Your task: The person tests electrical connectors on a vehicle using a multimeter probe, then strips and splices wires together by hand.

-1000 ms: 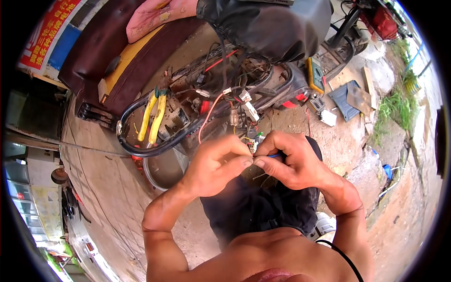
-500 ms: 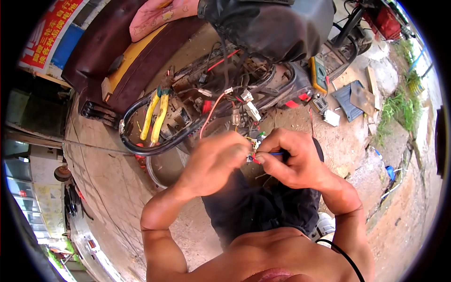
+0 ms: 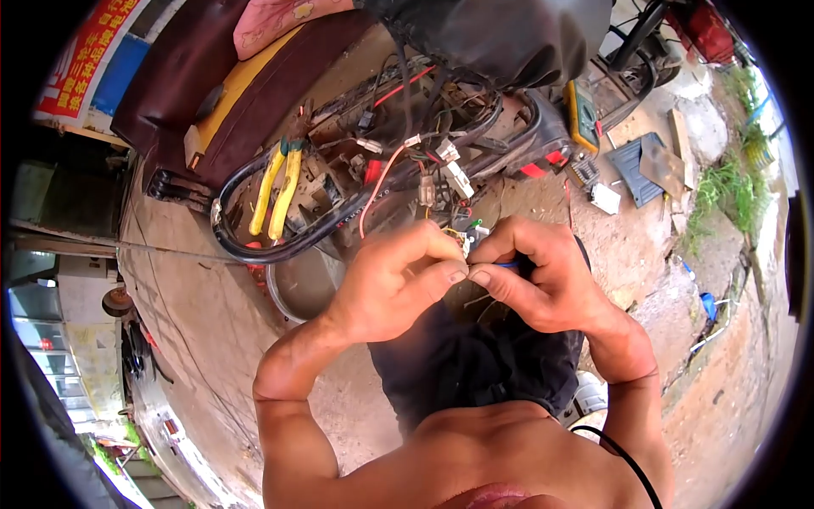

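Observation:
My left hand [image 3: 398, 276] is closed, thumb and forefinger pinched together on something too small to make out. Its fingertips meet those of my right hand [image 3: 538, 276], which pinches a thin blue wire [image 3: 507, 265]. Just beyond the fingertips, a small cluster of wire ends with a green connector [image 3: 476, 225] shows between the hands. Farther out, white plug connectors [image 3: 457, 180] and a pink wire [image 3: 379, 188] hang from the harness on a black tubular frame [image 3: 280, 253].
Yellow-handled pliers [image 3: 286, 191] lie on the frame at left. A yellow multimeter [image 3: 582, 117] leans at the right, near a dark plastic tray [image 3: 632, 174] and a white box [image 3: 604, 198]. A maroon seat [image 3: 254, 110] and black cover [image 3: 517, 38] stand at the back.
My left hand has turned and its fingertips have come against my right hand's. The red piece seen between them is now hidden. The view has shifted slightly.

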Demonstrator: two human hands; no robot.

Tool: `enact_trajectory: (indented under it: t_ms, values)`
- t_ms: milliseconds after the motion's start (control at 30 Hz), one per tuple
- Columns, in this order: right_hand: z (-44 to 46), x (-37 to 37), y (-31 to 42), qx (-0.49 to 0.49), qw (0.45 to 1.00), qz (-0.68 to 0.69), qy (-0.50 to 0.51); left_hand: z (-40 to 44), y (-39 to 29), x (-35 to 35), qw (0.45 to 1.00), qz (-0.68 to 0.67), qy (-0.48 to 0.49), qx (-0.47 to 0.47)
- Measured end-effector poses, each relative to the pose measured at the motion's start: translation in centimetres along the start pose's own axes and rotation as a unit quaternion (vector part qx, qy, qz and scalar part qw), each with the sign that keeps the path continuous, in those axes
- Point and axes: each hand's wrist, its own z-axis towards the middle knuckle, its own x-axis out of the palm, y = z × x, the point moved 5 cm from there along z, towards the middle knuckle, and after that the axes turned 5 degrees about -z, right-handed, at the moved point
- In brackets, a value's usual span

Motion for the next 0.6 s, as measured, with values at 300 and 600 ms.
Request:
enact_trajectory:
  t_ms: [300,600]
  values:
    - [-0.1,-0.8,-0.4,0.066,0.996,0.035,-0.043,-0.1,-1.2,-1.6,0.974,0.132,-0.080,0.165]
    - [0.5,-0.7,0.0,-0.022,0.996,-0.074,-0.055,0.9,1.3,-0.1,0.980,-0.113,0.028,-0.163]
